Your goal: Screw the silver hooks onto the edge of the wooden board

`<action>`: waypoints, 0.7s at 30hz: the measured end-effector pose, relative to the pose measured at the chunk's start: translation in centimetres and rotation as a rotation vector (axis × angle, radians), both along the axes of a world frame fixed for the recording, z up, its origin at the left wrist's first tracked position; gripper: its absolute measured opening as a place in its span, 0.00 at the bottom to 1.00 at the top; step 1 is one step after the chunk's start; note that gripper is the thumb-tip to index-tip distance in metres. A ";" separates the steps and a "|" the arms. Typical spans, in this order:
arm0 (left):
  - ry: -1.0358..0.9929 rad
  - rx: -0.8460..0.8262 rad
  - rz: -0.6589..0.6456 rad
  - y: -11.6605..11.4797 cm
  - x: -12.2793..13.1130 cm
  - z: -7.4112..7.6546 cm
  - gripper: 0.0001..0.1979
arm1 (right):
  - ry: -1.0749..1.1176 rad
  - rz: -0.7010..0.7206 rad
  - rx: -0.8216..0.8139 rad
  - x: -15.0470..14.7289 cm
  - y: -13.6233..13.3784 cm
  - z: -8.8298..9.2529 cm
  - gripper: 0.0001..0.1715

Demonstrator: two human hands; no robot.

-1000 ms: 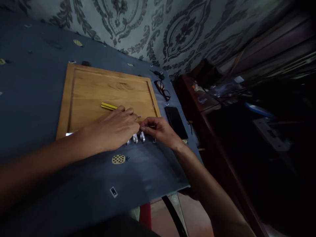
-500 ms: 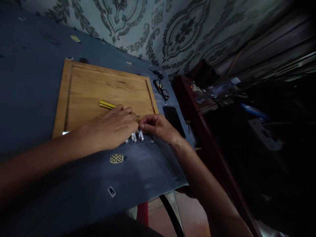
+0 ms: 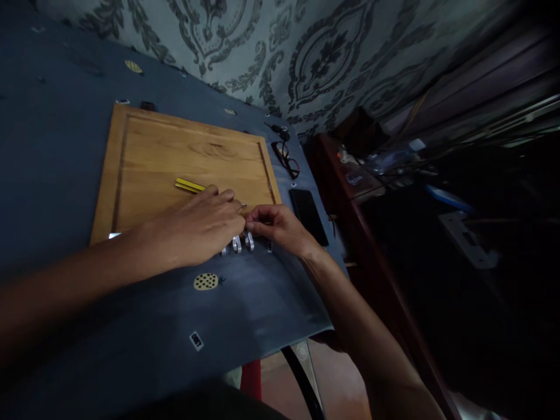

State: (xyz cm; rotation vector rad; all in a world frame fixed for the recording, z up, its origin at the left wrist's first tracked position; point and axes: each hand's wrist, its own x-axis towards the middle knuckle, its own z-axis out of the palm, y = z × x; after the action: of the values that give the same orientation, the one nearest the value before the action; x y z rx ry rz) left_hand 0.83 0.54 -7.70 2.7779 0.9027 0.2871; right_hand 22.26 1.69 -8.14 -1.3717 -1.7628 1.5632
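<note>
My left hand lies over the near edge of a wooden board, its fingers curled down and mostly hidden. My right hand meets it fingertip to fingertip, thumb and forefinger pinched. Whatever is between the fingers is too small and covered to make out. From behind my left hand show the yellow-and-black handle and thin metal tip of what looks like a screwdriver; I cannot tell whether the hand touches it. Several silver metal loops stand in a row just below my fingertips.
The board rests on a blue patterned tablecloth. To its right are a black phone, glasses and keys. A patterned curtain hangs behind. Dark red wooden furniture stands beyond the table's right edge.
Both hands keep almost the same pose, fingertips together. The right hand's fingers have shifted very slightly; the view has moved a touch.
</note>
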 end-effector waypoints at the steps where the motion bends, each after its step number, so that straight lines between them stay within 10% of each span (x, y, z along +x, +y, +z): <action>1: -0.006 0.015 -0.002 0.0 0.0 -0.1 0.10 | -0.015 0.010 0.021 0.0 -0.1 0.0 0.24; 21: 0.072 -0.051 0.026 -0.1 0.0 0.9 0.11 | -0.025 0.003 0.147 0.1 -0.3 -0.9 0.26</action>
State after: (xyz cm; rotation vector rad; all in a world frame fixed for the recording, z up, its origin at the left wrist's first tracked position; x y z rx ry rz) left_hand 0.88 0.46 -6.79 2.7467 0.9502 0.1666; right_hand 22.40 1.38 -9.04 -1.3240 -1.8548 1.3934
